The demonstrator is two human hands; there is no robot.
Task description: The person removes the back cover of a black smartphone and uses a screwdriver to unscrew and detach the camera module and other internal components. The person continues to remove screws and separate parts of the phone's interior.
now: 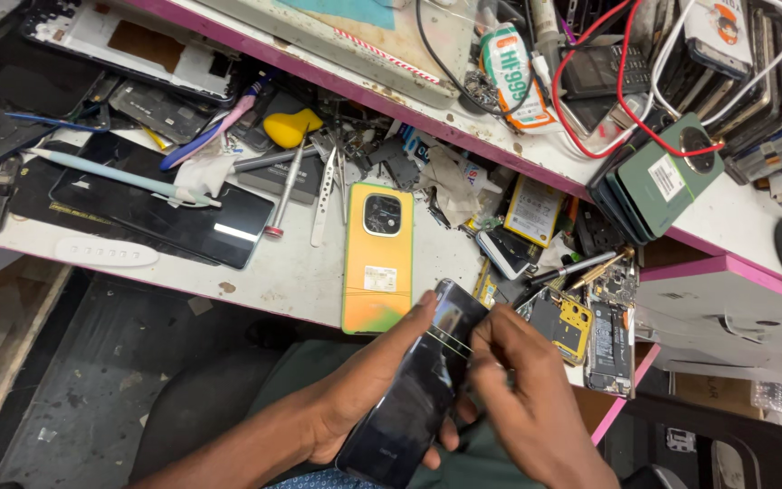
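Note:
My left hand (368, 385) cradles a black smartphone (414, 394) from below, held tilted over my lap near the bench edge. My right hand (522, 394) pinches a thin wire (450, 340) that runs taut across the upper part of the phone's glossy face. The wire's other end reaches my left thumb. An orange-yellow phone back cover (377, 258) with a round camera cutout lies on the white bench (273, 272) just above my hands.
The bench holds tweezers (326, 195), a screwdriver (284, 195), black screen panels (160, 213), an opened phone with yellow parts (590, 330), a green phone back (667, 177), red cables (622, 86) and several stacked phones at the back right. A pink-edged shelf (391, 86) runs above.

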